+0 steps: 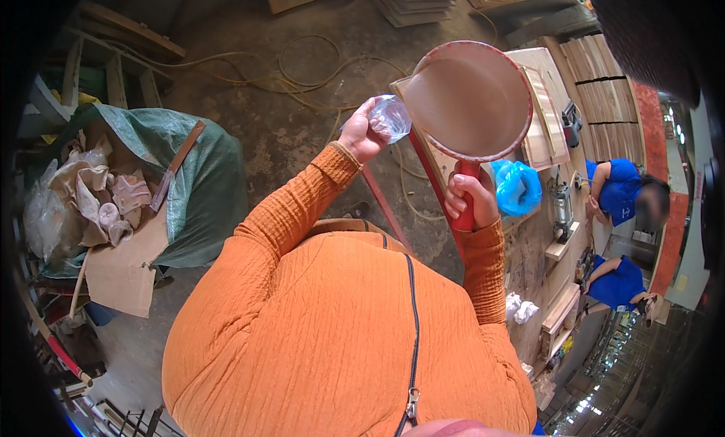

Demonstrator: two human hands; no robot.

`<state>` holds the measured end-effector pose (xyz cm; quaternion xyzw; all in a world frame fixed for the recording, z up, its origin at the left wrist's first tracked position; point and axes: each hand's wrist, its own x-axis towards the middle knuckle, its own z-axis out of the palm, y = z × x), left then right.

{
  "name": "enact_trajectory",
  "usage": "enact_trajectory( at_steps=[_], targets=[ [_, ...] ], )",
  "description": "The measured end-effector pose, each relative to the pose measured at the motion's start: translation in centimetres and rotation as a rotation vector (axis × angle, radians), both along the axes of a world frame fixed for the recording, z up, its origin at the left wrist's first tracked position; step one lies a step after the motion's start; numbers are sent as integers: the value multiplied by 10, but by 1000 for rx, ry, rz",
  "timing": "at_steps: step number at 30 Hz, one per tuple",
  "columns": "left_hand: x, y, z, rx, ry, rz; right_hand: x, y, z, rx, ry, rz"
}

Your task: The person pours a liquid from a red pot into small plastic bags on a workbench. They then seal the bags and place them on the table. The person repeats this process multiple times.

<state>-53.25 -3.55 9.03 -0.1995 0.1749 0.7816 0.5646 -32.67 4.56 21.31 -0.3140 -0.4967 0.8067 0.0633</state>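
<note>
My right hand [474, 194] is wrapped round the red handle of a round, deep pot [472, 97] with a chipped reddish rim. Its mouth faces me, and the inside looks dull pinkish brown. To the left of the pot, my left hand [359, 135] has its fingers closed on a crumpled piece of clear plastic [391, 120]. Whether that plastic is a bag or a thin cup, I cannot tell. Just right of my right hand, a bright blue plastic bag [519, 188] with a round opening sits on the wooden workbench [521, 240].
A green woven sack [215, 172] at left holds paper and plastic scraps, with a cardboard piece [128, 263] against it. A yellowish hose [325, 59] loops over the concrete floor. Stacked boards [604, 97] stand at right, near two people in blue shirts [621, 188].
</note>
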Motion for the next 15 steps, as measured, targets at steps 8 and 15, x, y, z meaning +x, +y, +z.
enact_trajectory(
  at_steps=[8,15],
  targets=[
    [6,-1,2,26,-12,-4,5,-5,4,16,-12,-28],
    [9,-6,4,66,26,-4,5,-8,7,37,-10,-22]
  ],
)
